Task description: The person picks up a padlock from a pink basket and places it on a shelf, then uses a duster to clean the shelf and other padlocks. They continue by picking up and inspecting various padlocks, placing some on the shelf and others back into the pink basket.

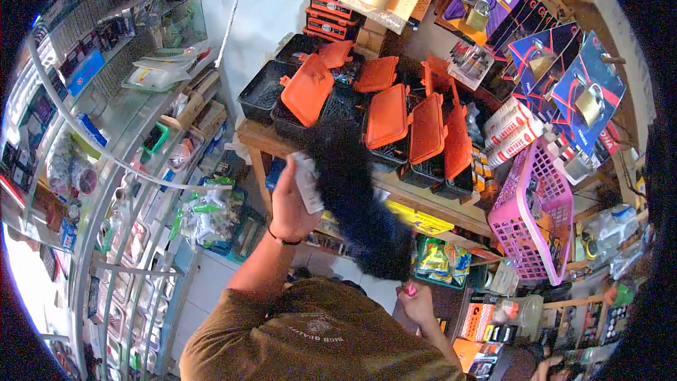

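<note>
White packet (308, 182) — held up left of the frame's middle, in front of the wooden shelf (257, 134) and just below the black trays with orange lids (386, 116). Gripped by the left hand (289, 204), thumb and fingers curled round its lower part, wrist band showing, upper end of the packet standing free above the fingers. Looks like a lift-and-inspect hold, so best kept upright and pinched low, leaving any printed face unhidden. Worth keeping clear of the tilted orange lids just above — a knock there could tip one shut or spill a tray. Right hand (417, 302), low and right of centre, closed into a loose fist on a small pink thing (410, 288); too small to name. Better kept close to the body, away from the pink basket (536, 219) hanging at the right. Dark blurred mass (356, 204) hides the shelf front between the hands.
</note>
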`<state>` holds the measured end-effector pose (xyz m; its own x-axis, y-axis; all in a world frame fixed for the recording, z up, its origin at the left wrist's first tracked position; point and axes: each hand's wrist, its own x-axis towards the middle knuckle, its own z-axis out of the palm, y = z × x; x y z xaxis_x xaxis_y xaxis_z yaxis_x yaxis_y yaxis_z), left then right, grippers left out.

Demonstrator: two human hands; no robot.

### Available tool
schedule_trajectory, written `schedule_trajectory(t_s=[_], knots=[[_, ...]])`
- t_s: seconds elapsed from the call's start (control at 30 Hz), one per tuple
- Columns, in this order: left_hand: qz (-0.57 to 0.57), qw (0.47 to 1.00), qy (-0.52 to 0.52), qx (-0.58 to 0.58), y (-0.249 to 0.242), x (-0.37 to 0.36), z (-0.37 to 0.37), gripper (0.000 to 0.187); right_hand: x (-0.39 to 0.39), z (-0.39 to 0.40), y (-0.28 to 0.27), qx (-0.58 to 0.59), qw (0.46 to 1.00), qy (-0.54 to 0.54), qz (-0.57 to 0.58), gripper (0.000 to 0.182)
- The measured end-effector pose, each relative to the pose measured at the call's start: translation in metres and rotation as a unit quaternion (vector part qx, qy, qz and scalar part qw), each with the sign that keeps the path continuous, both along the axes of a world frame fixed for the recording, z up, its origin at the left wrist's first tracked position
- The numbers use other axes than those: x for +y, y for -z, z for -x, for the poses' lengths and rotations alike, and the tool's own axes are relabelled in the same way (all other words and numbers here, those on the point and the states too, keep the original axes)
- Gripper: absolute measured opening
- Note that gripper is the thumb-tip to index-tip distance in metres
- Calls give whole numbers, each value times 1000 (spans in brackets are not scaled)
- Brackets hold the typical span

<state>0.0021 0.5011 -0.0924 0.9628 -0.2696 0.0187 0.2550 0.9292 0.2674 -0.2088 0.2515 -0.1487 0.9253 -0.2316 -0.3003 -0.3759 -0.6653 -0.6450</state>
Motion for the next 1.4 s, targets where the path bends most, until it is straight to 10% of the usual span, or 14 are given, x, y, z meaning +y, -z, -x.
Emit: schedule_trajectory(t_s=[0.03, 0.1, 0.17, 0.3, 0.37, 0.4, 0.43, 0.5, 0.63, 0.7, 0.93, 0.97, 1.03, 1.4], knots=[[311, 916, 177, -182, 42, 8, -20, 49, 4, -2, -1, 13, 1000, 24, 9, 17], [18, 994, 0, -111, -14, 2, 7, 50, -7, 7, 29, -60, 989, -106, 77, 20], [135, 957, 83, -244, -12, 8, -5, 59, -1, 3, 22, -38, 994, -92, 46, 20], [191, 981, 15, -17, -5, 16, 2, 62, 6, -5, 24, -6, 1000, 4, -18, 19], [25, 968, 58, -243, 15, 26, -9, 67, 0, -7, 36, -24, 982, -182, -49, 26], [87, 950, 77, -291, 16, 28, -12, 66, 4, -8, 30, 39, 994, -103, -18, 25], [34, 988, -153, -2, -31, 20, 22, 63, 11, -17, 10, 44, 993, -89, -66, 24], [-50, 991, -94, -84, -14, 40, 17, 60, 25, -41, -7, -108, 981, -106, -123, 19], [-132, 979, -149, -39, -7, 44, 18, 49, 58, -109, -75, 62, 891, -51, -447, 14], [-134, 981, -135, -45, -15, 43, 26, 40, 67, -150, -66, 76, 765, -15, -639, 11], [-351, 901, -199, -161, -61, 42, 36, 22, 92, -172, -86, -40, 809, -5, -586, 30], [-349, 900, -201, -167, -70, 41, 36, 22, 93, -161, -85, -66, 849, -1, -525, 35], [-390, 847, -249, -262, -92, 36, 34, 23, 96, -142, -45, -410, 906, 96, -40, 40], [-393, 754, -267, -454, -288, -45, 4, 34, 125, -178, -262, -507, 710, -142, -468, 27]])
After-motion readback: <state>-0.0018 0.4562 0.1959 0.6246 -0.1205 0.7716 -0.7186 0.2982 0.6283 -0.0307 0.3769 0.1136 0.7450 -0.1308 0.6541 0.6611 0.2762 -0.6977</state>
